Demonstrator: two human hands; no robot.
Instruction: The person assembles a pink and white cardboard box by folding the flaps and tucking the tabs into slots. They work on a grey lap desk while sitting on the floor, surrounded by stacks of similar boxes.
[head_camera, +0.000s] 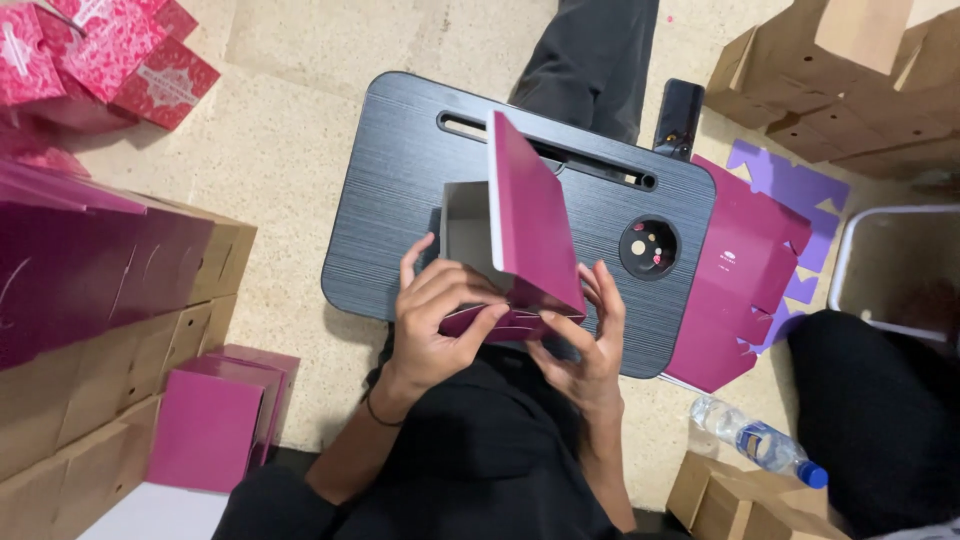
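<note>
I hold a magenta cardboard box (530, 225) over a black lap tray (400, 170). Its white inside faces left and one magenta wall stands up toward the far side. My left hand (440, 320) grips the near left side, thumb pressing the folded bottom flaps (500, 322). My right hand (585, 340) holds the near right corner, fingers spread along the magenta wall. Both hands meet at the flaps at the box's near end.
A stack of flat magenta box blanks (735, 280) lies right of the tray, over purple sheets (790, 185). A phone (678, 118) rests beyond the tray. Folded magenta boxes (215, 420), brown cartons (110, 400), a water bottle (755, 440) and another person's dark legs (870, 410) surround me.
</note>
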